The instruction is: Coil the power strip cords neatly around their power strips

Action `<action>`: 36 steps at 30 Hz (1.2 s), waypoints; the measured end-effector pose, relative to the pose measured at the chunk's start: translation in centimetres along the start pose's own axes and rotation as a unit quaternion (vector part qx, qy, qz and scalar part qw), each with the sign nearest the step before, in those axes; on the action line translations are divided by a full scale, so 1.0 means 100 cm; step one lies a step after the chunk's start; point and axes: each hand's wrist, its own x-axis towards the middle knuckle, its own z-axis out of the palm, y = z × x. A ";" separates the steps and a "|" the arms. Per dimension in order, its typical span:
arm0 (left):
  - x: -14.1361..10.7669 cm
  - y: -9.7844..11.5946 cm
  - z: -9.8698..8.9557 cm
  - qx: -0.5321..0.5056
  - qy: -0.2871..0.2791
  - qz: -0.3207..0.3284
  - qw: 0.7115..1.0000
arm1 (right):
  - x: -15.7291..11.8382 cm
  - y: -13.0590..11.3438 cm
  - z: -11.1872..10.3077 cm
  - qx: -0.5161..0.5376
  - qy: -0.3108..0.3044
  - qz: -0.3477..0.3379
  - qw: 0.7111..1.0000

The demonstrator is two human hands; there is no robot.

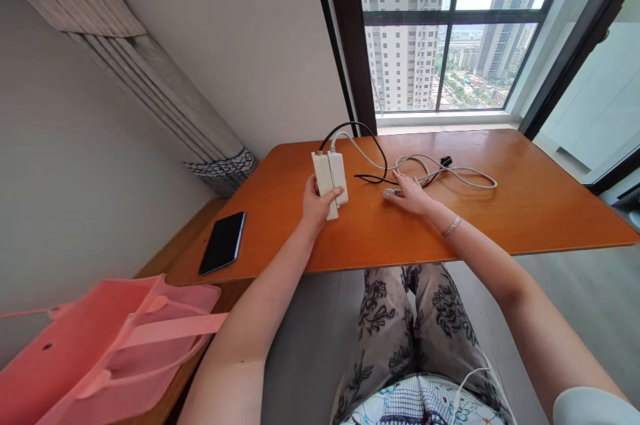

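Observation:
My left hand (316,203) is closed around two long blocks that look like power strips, held side by side and tilted up over the desk. One power strip is cream (323,171) with a black cord (384,157) leaving its top end; the other is white (339,178) with a white cord (356,145). My right hand (411,194) rests low over the desk with its fingers stretched apart. Between its thumb and fingers lies a pale plug (392,192), partly hidden. Loops of white cord (470,171) and a black plug (445,161) lie just beyond this hand.
The orange-brown wooden desk (530,205) has its front edge above my lap. A black phone (223,243) lies at its left. A pink bag or basket (120,345) stands at the lower left. Behind the desk are a window (450,18) and a grey curtain (165,91).

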 end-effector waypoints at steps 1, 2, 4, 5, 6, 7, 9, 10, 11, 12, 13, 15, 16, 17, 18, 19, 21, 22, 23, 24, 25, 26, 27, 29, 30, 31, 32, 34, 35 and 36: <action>0.000 -0.002 -0.001 -0.001 0.003 -0.002 1.000 | 0.003 -0.001 0.002 -0.011 -0.009 0.009 1.000; 0.000 -0.003 -0.001 0.001 0.008 -0.003 1.000 | 0.004 -0.001 0.002 -0.016 -0.010 0.011 1.000; 0.002 -0.006 -0.004 0.012 0.020 -0.006 1.000 | 0.003 -0.003 -0.003 0.011 0.023 -0.005 1.000; 0.004 -0.008 -0.005 0.022 0.026 -0.008 0.999 | 0.002 -0.004 -0.008 0.043 0.058 -0.019 0.997; 0.005 -0.010 -0.006 0.034 0.032 -0.010 0.999 | 0.000 -0.005 -0.015 0.082 0.102 -0.032 0.991; 0.007 -0.011 -0.008 0.050 0.037 -0.010 0.998 | -0.002 -0.005 -0.024 0.124 0.151 -0.039 0.980; 0.010 -0.014 -0.011 0.089 0.043 -0.010 0.995 | -0.006 -0.003 -0.047 0.194 0.258 -0.028 0.946; 0.011 -0.015 -0.012 0.114 0.046 -0.008 0.992 | -0.007 -0.001 -0.061 0.215 0.314 -0.009 0.925; 0.012 -0.015 -0.014 0.142 0.050 -0.005 0.989 | -0.009 0.002 -0.076 0.219 0.370 0.001 0.903; 0.012 -0.015 -0.015 0.172 0.052 -0.003 0.984 | -0.012 0.006 -0.091 0.210 0.425 -0.005 0.881; 0.012 -0.014 -0.017 0.203 0.051 0.000 0.978 | -0.014 0.009 -0.107 0.189 0.469 -0.014 0.863; 0.012 -0.010 -0.020 0.259 0.041 0.009 0.965 | -0.020 0.015 -0.135 0.147 0.521 -0.033 0.840; 0.011 -0.008 -0.021 0.282 0.031 0.012 0.959 | -0.024 0.017 -0.147 0.130 0.541 -0.041 0.830; 0.010 -0.006 -0.021 0.301 0.021 0.014 0.953 | -0.027 0.018 -0.157 0.113 0.560 -0.046 0.820; 0.010 -0.004 -0.021 0.317 0.013 0.015 0.948 | -0.030 0.018 -0.165 0.099 0.575 -0.052 0.810; 0.009 -0.002 -0.021 0.331 0.008 0.015 0.944 | -0.033 0.016 -0.171 0.082 0.582 -0.060 0.807; 0.007 0.001 -0.019 0.354 0.003 0.014 0.935 | -0.036 0.010 -0.177 0.038 0.563 -0.075 0.822; 0.007 0.002 -0.018 0.365 0.002 0.015 0.931 | -0.037 0.007 -0.177 0.014 0.538 -0.082 0.839; 0.007 0.003 -0.017 0.377 -0.003 0.018 0.926 | -0.037 0.004 -0.177 -0.009 0.508 -0.086 0.857; 0.006 0.003 -0.017 0.390 -0.009 0.021 0.920 | -0.037 0.002 -0.176 -0.028 0.479 -0.086 0.873; 0.006 0.003 -0.017 0.405 -0.017 0.025 0.914 | -0.036 0.001 -0.175 -0.042 0.457 -0.084 0.884; 0.006 0.003 -0.018 0.419 -0.023 0.027 0.907 | -0.035 0.001 -0.175 -0.049 0.445 -0.079 0.890; 0.006 0.003 -0.019 0.432 -0.029 0.027 0.901 | -0.035 0.003 -0.175 -0.054 0.442 -0.072 0.893; 0.007 0.002 -0.022 0.451 -0.039 0.018 0.891 | -0.034 0.010 -0.178 -0.058 0.453 -0.051 0.888; 0.007 0.001 -0.024 0.457 -0.043 0.013 0.888 | -0.034 0.015 -0.181 -0.058 0.462 -0.040 0.884; 0.007 0.000 -0.025 0.461 -0.048 0.010 0.886 | -0.035 0.021 -0.184 -0.056 0.470 -0.028 0.880; 0.008 -0.001 -0.027 0.463 -0.051 0.008 0.885 | -0.036 0.027 -0.187 -0.053 0.476 -0.017 0.878; 0.008 -0.002 -0.029 0.471 -0.055 0.006 0.881 | -0.039 0.038 -0.193 -0.039 0.483 0.005 0.875; 0.009 -0.002 -0.030 0.476 -0.057 0.004 0.878 | -0.040 0.042 -0.196 -0.026 0.484 0.015 0.875; 0.009 -0.002 -0.030 0.481 -0.061 0.003 0.875 | -0.042 0.045 -0.198 -0.012 0.482 0.022 0.876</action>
